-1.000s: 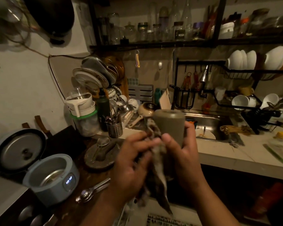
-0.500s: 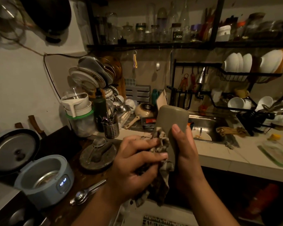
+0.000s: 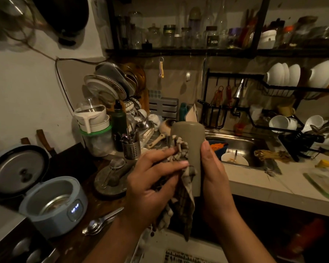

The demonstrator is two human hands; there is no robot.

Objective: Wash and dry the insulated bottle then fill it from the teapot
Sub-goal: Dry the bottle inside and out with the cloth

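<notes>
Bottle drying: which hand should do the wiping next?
Left, probably. The left hand holds the checked cloth against the bottle; the right hand holds the bottle and has no cloth.

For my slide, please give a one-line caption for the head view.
Right hand holds the bottle while the left hand presses a checked cloth to its side, near the sink.

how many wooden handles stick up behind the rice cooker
2. One wooden handle pokes up just above the rice cooker lid; the second handle leans right of it, against the wall. More may be hidden behind the lid.
</notes>
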